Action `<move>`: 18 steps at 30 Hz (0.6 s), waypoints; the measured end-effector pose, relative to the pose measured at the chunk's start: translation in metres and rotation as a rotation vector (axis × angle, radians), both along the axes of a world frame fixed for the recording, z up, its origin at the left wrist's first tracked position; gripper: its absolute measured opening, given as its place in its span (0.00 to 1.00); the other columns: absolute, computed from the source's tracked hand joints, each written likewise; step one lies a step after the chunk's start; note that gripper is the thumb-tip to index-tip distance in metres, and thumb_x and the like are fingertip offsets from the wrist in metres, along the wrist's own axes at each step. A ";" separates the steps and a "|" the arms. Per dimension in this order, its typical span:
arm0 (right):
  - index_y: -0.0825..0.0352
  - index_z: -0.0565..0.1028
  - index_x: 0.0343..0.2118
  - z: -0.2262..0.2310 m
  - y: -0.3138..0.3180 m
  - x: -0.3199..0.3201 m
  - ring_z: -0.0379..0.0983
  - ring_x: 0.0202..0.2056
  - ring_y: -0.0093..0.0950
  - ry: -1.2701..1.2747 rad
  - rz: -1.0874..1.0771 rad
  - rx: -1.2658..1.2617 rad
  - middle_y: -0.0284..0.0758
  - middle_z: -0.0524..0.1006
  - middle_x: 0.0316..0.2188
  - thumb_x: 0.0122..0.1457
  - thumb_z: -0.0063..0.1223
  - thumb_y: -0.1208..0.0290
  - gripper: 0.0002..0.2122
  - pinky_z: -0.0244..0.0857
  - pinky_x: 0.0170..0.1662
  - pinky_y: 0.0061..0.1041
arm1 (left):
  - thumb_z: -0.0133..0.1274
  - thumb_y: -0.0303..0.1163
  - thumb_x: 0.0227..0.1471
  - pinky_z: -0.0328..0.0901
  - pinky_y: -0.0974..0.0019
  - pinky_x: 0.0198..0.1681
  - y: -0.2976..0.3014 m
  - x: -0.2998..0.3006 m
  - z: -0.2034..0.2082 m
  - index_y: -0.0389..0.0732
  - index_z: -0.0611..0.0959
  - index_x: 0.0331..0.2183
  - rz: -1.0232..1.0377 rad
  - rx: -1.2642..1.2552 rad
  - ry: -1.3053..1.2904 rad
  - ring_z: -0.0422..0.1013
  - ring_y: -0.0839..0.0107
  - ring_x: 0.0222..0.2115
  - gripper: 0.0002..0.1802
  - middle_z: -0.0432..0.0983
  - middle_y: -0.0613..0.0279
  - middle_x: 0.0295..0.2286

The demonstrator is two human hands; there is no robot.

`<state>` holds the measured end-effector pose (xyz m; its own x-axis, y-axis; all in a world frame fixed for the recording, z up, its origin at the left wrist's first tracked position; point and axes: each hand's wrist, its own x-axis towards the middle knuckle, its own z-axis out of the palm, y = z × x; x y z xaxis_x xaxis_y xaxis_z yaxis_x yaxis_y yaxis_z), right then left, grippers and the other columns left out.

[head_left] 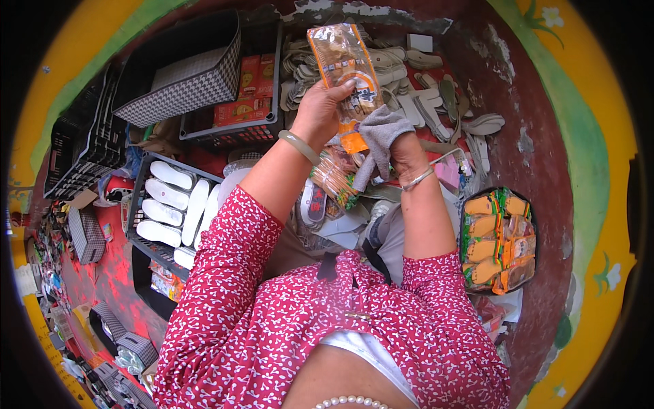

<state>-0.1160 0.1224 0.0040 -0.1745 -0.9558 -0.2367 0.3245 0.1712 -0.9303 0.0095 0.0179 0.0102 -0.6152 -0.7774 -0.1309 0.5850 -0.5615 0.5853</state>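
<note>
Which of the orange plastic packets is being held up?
The long clear plastic packet with orange edges, pinched in the left hand; the other orange-and-green plastic packets lie grouped off to the right, untouched.

A person here in a bright red printed top [279, 341], with bangles and pearls.
White sprigs scatter all over it, down to loose sleeves [228, 262] ending below the elbow; a white underlayer [371, 356] edges the neckline, under a pearl necklace [351, 401]. A thick, pale bangle [300, 146] sits behind the left hand [321, 109], a thin silvery bangle [417, 180] behind the right hand [404, 148]; the trousers [282, 249] are greyish.
</note>
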 end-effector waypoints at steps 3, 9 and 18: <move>0.65 0.75 0.29 -0.001 0.000 -0.003 0.69 0.26 0.18 0.039 0.023 -0.004 0.28 0.74 0.25 0.45 0.57 0.76 0.06 0.66 0.28 0.18 | 0.44 0.22 0.52 0.69 0.56 0.41 -0.003 0.002 0.002 0.35 0.71 0.43 -0.019 0.014 0.003 0.73 0.65 0.36 0.14 0.73 0.58 0.36; 0.65 0.75 0.29 -0.001 0.007 -0.004 0.69 0.27 0.18 -0.034 0.057 0.024 0.28 0.74 0.25 0.46 0.56 0.77 0.06 0.65 0.28 0.18 | 0.43 0.23 0.53 0.67 0.54 0.44 -0.014 0.005 -0.007 0.35 0.69 0.46 0.171 -0.060 -0.017 0.70 0.62 0.40 0.16 0.71 0.54 0.40; 0.67 0.74 0.34 -0.007 0.006 -0.034 0.69 0.26 0.20 -0.128 -0.214 0.011 0.29 0.74 0.28 0.48 0.52 0.77 0.09 0.64 0.29 0.19 | 0.49 0.32 0.49 0.60 0.55 0.51 -0.020 0.032 0.016 0.32 0.65 0.49 -0.116 0.054 0.249 0.67 0.57 0.45 0.26 0.69 0.49 0.43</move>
